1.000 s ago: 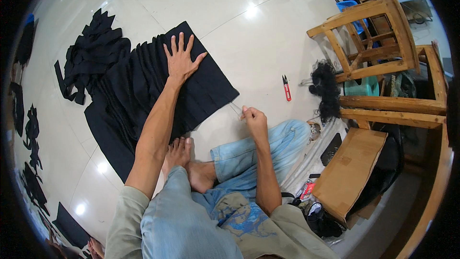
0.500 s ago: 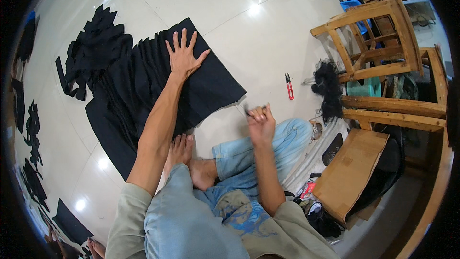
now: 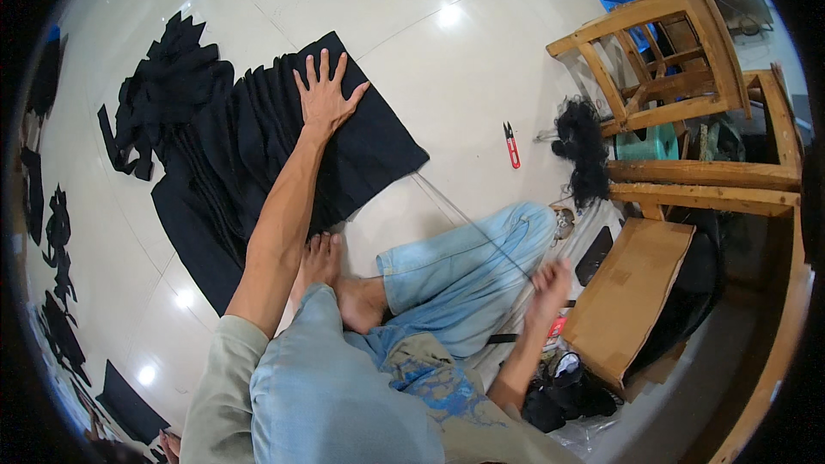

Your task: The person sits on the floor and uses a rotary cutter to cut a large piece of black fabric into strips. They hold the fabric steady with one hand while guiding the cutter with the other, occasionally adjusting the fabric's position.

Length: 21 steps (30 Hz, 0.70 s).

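My left hand lies flat with spread fingers on a stack of pleated black cloth on the floor. From the cloth's near right corner a dark thread runs taut over my bent knee to my right hand. That hand, slightly blurred, is closed on the thread's end, above the things beside my leg. Red-handled thread snips rest on the tiles right of the cloth, touched by neither hand.
A tangle of black threads hangs at the wooden frame on the right. Nearer stands a cardboard sheet, with a dark phone-like slab beside it. More black cloth pieces lie at the left, near another person's hand.
My right hand has moved right and toward me, drawing the dark thread out into a long straight line. The left hand stays pressed on the cloth.
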Each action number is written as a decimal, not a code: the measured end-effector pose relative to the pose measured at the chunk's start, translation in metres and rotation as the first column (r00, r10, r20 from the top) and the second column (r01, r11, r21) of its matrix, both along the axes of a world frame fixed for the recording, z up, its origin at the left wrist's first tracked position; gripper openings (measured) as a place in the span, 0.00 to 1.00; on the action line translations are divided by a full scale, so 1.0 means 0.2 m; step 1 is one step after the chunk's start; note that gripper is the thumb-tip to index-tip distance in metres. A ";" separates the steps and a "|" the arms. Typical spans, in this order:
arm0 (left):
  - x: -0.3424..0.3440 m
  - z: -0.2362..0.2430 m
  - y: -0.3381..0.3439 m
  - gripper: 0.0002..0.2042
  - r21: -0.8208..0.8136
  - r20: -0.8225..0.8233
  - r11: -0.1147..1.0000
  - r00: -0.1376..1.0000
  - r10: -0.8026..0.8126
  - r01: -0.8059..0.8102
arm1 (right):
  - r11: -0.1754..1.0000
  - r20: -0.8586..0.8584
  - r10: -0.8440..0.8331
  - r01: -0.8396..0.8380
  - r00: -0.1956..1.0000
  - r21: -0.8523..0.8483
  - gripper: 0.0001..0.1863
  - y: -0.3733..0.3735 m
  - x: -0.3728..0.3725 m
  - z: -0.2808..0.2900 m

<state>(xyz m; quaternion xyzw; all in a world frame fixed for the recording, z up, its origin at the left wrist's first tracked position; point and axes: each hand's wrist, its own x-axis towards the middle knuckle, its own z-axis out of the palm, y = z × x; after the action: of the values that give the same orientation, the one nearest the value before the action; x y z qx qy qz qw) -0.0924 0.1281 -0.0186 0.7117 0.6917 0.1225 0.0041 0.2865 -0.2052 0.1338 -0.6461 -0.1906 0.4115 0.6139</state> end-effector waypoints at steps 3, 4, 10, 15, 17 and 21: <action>0.04 0.01 0.00 0.40 0.025 -0.012 0.999 1.000 -0.023 0.023 | 0.888 0.553 0.459 -0.367 0.695 -0.276 0.29 0.47 -0.29 -0.36; 0.01 0.00 0.00 0.40 0.026 -0.022 1.000 1.000 -0.009 0.009 | 0.879 0.515 0.473 -0.424 0.714 -0.218 0.33 0.62 -0.58 -0.26; 0.03 0.01 -0.01 0.39 0.043 -0.015 0.999 1.000 0.005 -0.005 | 0.544 0.540 0.825 -0.494 0.167 -0.678 0.20 0.80 -0.73 -0.54; 0.03 0.03 -0.03 0.39 0.015 -0.007 1.000 1.000 0.001 -0.001 | 0.649 0.130 0.740 -0.650 0.660 -0.395 0.20 0.70 -0.60 -0.58; 0.03 0.04 -0.03 0.39 0.017 -0.009 1.000 1.000 0.005 -0.005 | 0.849 -0.001 0.498 -0.487 0.867 -0.204 0.19 0.67 -0.61 -0.56; 0.00 0.01 -0.01 0.39 0.021 -0.022 1.000 1.000 0.014 -0.013 | 0.976 -0.437 0.104 -0.008 0.893 0.217 0.17 0.74 -0.78 -0.47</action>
<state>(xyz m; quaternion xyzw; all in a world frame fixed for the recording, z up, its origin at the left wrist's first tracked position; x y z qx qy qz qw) -0.0920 0.1256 -0.0159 0.7084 0.6952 0.1218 -0.0115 0.1305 -0.0577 0.0402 -0.4607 -0.1057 0.5438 0.6934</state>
